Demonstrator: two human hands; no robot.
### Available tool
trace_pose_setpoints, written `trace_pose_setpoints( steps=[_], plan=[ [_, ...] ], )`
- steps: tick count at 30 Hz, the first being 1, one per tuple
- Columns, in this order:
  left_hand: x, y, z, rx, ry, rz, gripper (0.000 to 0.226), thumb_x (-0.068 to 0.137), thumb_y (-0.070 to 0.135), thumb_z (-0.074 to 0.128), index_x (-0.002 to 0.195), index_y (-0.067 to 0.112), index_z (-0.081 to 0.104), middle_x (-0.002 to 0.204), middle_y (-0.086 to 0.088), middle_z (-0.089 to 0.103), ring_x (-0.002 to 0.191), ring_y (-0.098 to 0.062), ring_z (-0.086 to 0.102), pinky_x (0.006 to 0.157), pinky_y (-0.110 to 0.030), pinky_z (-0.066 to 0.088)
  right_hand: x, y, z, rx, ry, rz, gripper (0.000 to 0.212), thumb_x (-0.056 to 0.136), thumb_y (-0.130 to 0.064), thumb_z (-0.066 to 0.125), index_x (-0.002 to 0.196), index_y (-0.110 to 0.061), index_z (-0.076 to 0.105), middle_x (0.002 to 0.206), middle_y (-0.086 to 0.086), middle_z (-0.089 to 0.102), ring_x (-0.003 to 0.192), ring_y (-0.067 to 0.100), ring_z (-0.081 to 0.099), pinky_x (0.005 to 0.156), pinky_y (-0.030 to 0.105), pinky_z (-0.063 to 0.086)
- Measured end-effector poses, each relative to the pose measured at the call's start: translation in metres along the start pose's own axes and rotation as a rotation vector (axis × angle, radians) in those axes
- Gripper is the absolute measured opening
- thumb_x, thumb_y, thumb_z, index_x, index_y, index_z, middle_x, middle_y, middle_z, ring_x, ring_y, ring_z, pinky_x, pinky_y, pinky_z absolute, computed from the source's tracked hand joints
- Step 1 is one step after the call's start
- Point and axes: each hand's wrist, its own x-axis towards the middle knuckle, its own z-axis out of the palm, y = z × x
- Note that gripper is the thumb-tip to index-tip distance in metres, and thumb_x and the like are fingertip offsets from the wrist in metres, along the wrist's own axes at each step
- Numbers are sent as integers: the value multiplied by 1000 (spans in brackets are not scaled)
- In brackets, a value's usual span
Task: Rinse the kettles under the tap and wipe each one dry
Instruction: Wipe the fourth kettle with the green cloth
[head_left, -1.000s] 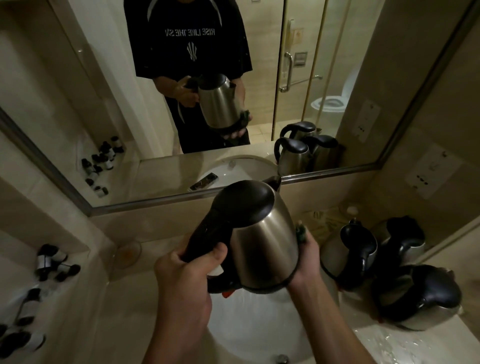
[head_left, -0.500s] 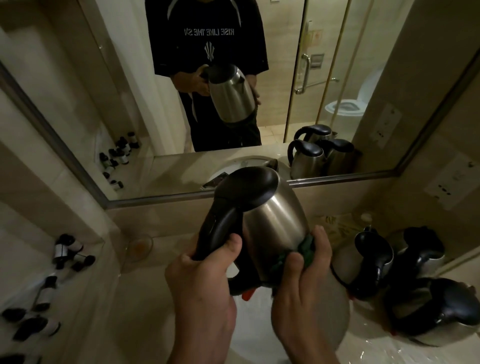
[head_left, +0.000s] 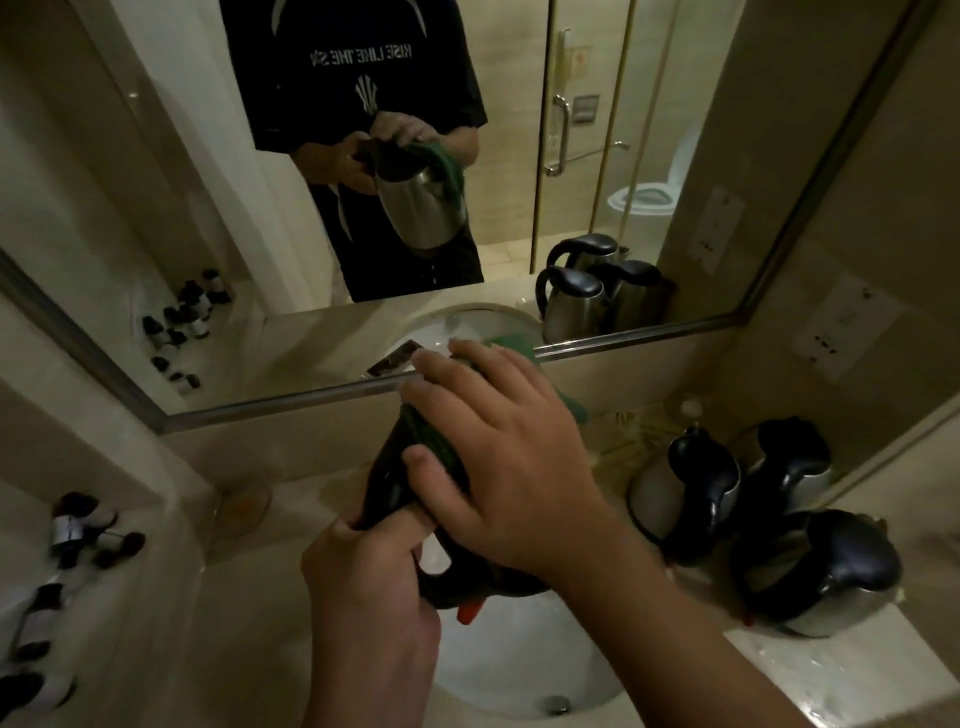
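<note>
My left hand (head_left: 363, 582) grips the black handle of a steel kettle (head_left: 389, 483), holding it above the white sink (head_left: 519, 670). My right hand (head_left: 498, 457) lies flat over the kettle's lid and upper side, pressing a green cloth (head_left: 569, 402) against it. Most of the kettle body is hidden under that hand; the mirror shows the cloth draped over its top and spout side. Three more steel kettles with black lids stand on the counter at the right: one (head_left: 685, 488) nearest the sink, one (head_left: 795, 467) behind, one (head_left: 831, 577) in front.
A large mirror (head_left: 779, 156) covers the wall behind the sink. Several small dark-capped bottles (head_left: 83, 535) lie on the left ledge. The marble counter (head_left: 831, 675) at the right is wet. A small glass dish (head_left: 244, 501) sits behind the sink on the left.
My right hand has slid with the green cloth from the kettle's lower right side up over its lid. The left hand keeps its grip on the handle.
</note>
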Motion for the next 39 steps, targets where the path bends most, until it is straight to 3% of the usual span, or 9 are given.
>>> trace_pose_setpoints(
  steps=[4, 8, 13, 16, 21, 25, 28, 33, 39],
  plan=[
    [-1, -20, -3, -12, -69, -112, 13, 66, 1, 73, 77, 4, 77, 71, -3, 76, 65, -16, 71, 43, -25, 52, -81, 16, 22, 111, 85, 166, 55, 102, -39, 47, 150, -12, 51, 167, 11, 31, 157, 34, 21, 124, 52, 26],
    [-6, -50, -5, 114, -92, -151, 15, 56, 8, 76, 71, 9, 80, 69, -6, 75, 71, -33, 70, 56, -41, 53, -163, 25, 33, 358, 15, 647, 58, 105, -56, 30, 160, -41, 19, 172, -12, 10, 159, 11, 15, 126, 25, 20],
    [-19, -103, 2, 265, -166, -246, 66, 50, 5, 81, 115, 16, 76, 95, -12, 78, 86, -32, 74, 74, -46, 58, -221, 48, 23, 611, 232, 1403, 32, 98, -17, 65, 123, -35, 58, 121, -2, 69, 113, 14, 67, 89, 15, 48],
    [-31, -134, 14, 386, -278, -164, 64, 62, -15, 77, 113, 24, 77, 98, -6, 80, 92, -24, 75, 93, -46, 54, -251, 77, 2, 688, 361, 1640, 41, 85, 3, 76, 116, -21, 65, 106, 1, 71, 101, 16, 69, 86, 23, 53],
    [-53, -185, 41, 492, -336, -109, 68, 61, -20, 78, 105, 31, 78, 96, 1, 80, 92, -15, 75, 88, -36, 54, -311, 141, -24, 1091, 732, 2082, 31, 89, 15, 61, 119, 8, 60, 114, 29, 68, 99, 43, 68, 91, 50, 54],
    [-57, -227, 59, 509, -339, -92, 67, 56, -15, 82, 97, 38, 80, 95, 1, 80, 89, -13, 74, 79, -24, 53, -353, 176, -30, 1093, 735, 2160, 28, 95, 6, 56, 122, 1, 56, 112, 29, 67, 93, 38, 67, 77, 43, 52],
    [-52, -259, 65, 513, -344, -68, 67, 56, -16, 81, 101, 34, 80, 97, 1, 80, 90, -11, 74, 76, -17, 54, -370, 195, -34, 1107, 692, 2178, 17, 101, 2, 51, 117, -2, 55, 97, 20, 63, 83, 32, 61, 85, 47, 47],
    [-50, -300, 62, 602, -369, 4, 64, 59, -17, 82, 110, 21, 76, 103, 5, 79, 94, -6, 73, 83, -16, 53, -395, 237, -32, 1346, 765, 2151, 25, 105, -11, 44, 118, -2, 63, 109, 24, 70, 103, 35, 63, 90, 44, 48],
    [-53, -331, 45, 676, -266, 63, 60, 58, 4, 82, 116, 16, 76, 116, 7, 76, 108, -14, 71, 96, -40, 53, -421, 262, -31, 986, 205, 2018, 27, 106, -3, 44, 127, -15, 56, 122, 14, 65, 114, 32, 60, 99, 50, 52]
  ],
)
